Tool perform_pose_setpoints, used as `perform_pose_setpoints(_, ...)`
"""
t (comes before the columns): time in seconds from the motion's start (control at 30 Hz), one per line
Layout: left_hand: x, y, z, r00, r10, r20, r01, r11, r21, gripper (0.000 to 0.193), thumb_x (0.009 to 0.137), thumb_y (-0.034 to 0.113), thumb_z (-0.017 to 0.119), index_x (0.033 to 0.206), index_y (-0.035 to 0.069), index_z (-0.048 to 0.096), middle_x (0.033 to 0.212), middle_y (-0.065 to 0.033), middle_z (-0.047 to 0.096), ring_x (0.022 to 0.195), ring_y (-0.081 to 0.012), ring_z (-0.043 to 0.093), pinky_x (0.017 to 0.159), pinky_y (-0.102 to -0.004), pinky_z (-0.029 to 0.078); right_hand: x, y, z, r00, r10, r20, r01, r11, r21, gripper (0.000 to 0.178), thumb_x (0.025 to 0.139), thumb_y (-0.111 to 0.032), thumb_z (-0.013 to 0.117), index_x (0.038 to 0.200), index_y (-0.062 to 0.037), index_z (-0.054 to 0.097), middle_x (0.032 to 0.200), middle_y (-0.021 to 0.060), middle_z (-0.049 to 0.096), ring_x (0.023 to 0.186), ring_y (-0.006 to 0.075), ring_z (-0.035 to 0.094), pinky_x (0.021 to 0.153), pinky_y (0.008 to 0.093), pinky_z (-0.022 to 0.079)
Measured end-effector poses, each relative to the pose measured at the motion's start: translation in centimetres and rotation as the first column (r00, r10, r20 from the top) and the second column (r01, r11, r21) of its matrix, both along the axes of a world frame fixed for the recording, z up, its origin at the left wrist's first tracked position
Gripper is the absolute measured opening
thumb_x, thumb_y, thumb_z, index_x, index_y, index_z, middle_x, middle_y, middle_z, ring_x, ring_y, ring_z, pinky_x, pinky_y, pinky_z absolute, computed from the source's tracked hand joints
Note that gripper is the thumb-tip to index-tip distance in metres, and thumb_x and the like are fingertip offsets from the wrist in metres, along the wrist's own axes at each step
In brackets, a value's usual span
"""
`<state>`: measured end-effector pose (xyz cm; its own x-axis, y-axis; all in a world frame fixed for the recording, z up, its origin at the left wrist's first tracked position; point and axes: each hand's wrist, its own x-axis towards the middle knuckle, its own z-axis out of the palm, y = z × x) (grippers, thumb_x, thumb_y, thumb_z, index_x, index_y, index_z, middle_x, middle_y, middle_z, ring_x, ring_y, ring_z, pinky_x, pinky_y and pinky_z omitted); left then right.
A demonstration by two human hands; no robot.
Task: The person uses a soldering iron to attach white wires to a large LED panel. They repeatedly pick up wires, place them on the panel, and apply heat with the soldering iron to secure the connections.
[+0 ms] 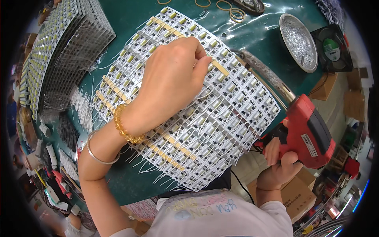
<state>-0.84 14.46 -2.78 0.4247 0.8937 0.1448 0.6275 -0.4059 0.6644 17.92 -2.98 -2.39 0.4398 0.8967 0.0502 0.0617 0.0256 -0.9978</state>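
White, wire-covered sheet of many small circuit boards [217,118] lies on the green desk [130,181] under the left hand [173,71]. This hand is bent downward with its fingers [198,49] drawn together; one cannot tell whether something is between them. The right hand [282,162] grips a red and black heat gun [306,134], whose metal tube [270,77] reaches along the sheet's edge, to the right of the left hand. Left of the left hand stands a thick stack of similar sheets [59,67].

Left hand [173,71] over circuit-board panel [246,106], red tool [308,132] in right hand [282,162]
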Motion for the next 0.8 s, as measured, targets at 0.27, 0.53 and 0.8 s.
perform_pose_setpoints(0.27, 0.12, 0.51, -0.07, 1.0, 0.021, 0.002, -0.021, 0.995, -0.094, 0.016, 0.081, 0.013, 0.064, 0.078, -0.003, 0.06, 0.061, -0.0049, 0.057, 0.053, -0.0098, 0.049, 0.051, -0.025, 0.04, 0.09, 0.33, -0.2, 1.0, 0.011, -0.024, -0.013, 0.998, -0.056, 0.079, 0.083, -0.055, 0.055, 0.112, 0.0162, 0.038, 0.046, 0.0018, 0.042, 0.036, 0.009, 0.039, 0.036, 0.022, 0.03)
perform_pose_setpoints(0.53, 0.32, 0.56, -0.05, 0.999, 0.04, -0.029, -0.042, 0.996, -0.082, 0.018, 0.08, 0.014, 0.064, 0.076, -0.003, 0.06, 0.06, -0.0046, 0.056, 0.053, -0.0096, 0.049, 0.051, -0.0249, 0.04, 0.3, 0.62, -0.43, 0.996, 0.056, -0.065, -0.06, 0.997, -0.056, 0.07, 0.084, -0.051, 0.056, 0.106, 0.0132, 0.04, 0.046, 0.0034, 0.042, 0.035, 0.0105, 0.04, 0.036, 0.0224, 0.031)
perform_pose_setpoints(0.8, 0.4, 0.47, 0.05, 0.999, 0.052, -0.005, -0.052, 0.993, -0.106, 0.017, 0.079, 0.013, 0.063, 0.076, -0.003, 0.06, 0.059, -0.0039, 0.055, 0.053, -0.0088, 0.048, 0.05, -0.0246, 0.039, 0.13, 0.69, -0.27, 0.995, 0.047, -0.087, -0.053, 0.997, -0.063, 0.063, 0.083, -0.048, 0.06, 0.1, 0.0102, 0.043, 0.046, 0.0029, 0.042, 0.036, 0.0109, 0.04, 0.037, 0.0228, 0.032)
